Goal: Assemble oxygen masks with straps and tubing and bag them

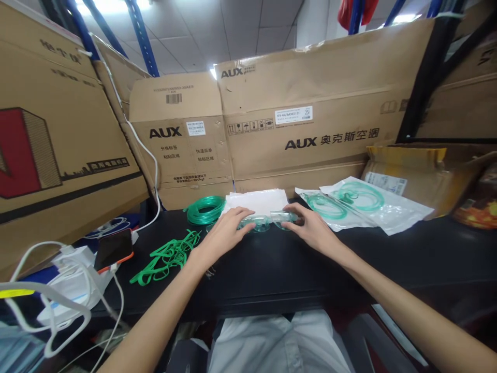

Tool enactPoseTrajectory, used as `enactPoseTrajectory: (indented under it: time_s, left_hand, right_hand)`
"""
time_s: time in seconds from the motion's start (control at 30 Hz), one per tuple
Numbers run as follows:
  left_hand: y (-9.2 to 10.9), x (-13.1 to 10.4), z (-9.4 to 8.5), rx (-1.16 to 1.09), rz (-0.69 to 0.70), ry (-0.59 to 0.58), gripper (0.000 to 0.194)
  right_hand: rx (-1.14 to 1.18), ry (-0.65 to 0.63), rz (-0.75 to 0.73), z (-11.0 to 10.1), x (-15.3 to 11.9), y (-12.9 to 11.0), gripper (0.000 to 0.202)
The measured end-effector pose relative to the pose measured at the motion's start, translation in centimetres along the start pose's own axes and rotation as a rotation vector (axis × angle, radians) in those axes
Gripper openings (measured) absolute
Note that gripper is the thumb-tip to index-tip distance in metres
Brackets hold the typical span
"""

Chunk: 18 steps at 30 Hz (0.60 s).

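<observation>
My left hand [229, 228] is closed round a clear greenish plastic piece [261, 224] above the black table. Beside it, my right hand [308, 227] pinches a clear plastic cylinder [280, 216] from the right. The two plastic pieces lie close together between my hands; whether they are joined cannot be made out. Behind my hands are white paper sheets [256, 198]. A coil of green tubing [205, 209] sits left of the sheets, and a loose heap of green elastic straps [169, 256] lies nearer to me, left of my left forearm.
Clear bags with green tubing [359, 199] lie at the back right, beside an open cardboard box [407, 171]. Large cartons [303, 155] wall the table's back. On the left are a phone [114, 249], white cables and a white charger [75, 259].
</observation>
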State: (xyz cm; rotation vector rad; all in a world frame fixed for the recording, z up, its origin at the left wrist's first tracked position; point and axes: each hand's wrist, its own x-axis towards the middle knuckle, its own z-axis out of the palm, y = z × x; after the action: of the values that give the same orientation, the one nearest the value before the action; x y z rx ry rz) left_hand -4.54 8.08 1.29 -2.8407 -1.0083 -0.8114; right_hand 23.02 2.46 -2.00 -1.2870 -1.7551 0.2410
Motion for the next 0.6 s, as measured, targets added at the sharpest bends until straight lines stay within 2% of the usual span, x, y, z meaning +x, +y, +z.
enactPoseTrajectory:
  time_s: [0.07,0.17,0.37,0.6]
  left_hand:
    - [-0.6,1.6,1.0,-0.018,0.022,-0.020,0.033]
    - [-1.4,2.5,2.0,-0.050,0.039,-0.043,0.027]
    - [-2.2,2.0,2.2,-0.124,0.057,-0.048,0.024]
    - [-2.1,1.9,2.3,-0.145,0.044,-0.037,0.023]
  right_hand:
    - [-0.022,-0.005,-0.027,0.4,1.3,0.8,0.031]
    - [-0.034,-0.027,-0.061,1.3,2.2,1.8,0.032]
    - [-0.034,-0.096,-0.145,2.8,2.1,2.1,0.031]
    - [-0.116,-0.169,-0.272,2.9,1.9,1.3,0.030]
